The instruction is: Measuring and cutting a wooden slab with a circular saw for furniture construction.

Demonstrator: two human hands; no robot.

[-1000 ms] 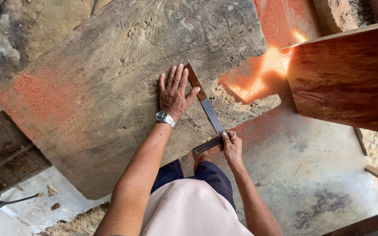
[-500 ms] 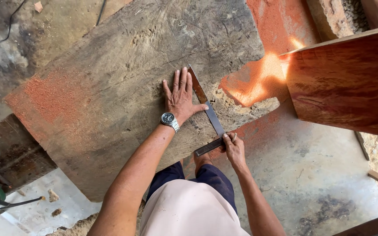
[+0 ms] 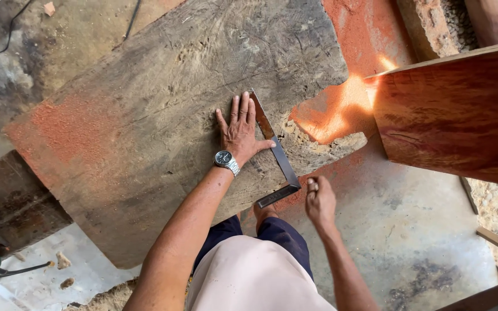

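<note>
The right hand (image 3: 320,198) hangs loosely curled just off the square's (image 3: 276,154) corner, grasping nothing. The square lies on the slab (image 3: 162,103), its long blade running up and away (stock along the near edge). The left hand (image 3: 238,129) presses flat, fingers spread, thumb touching the blade.

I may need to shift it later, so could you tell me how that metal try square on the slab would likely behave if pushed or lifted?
The try square looks like rigid flat metal, so it probably stays stiff. Lying flat on the rough wooden slab, it should slide rather than roll or tip. The left hand presses beside its blade, which suggests it shifts easily.
</note>
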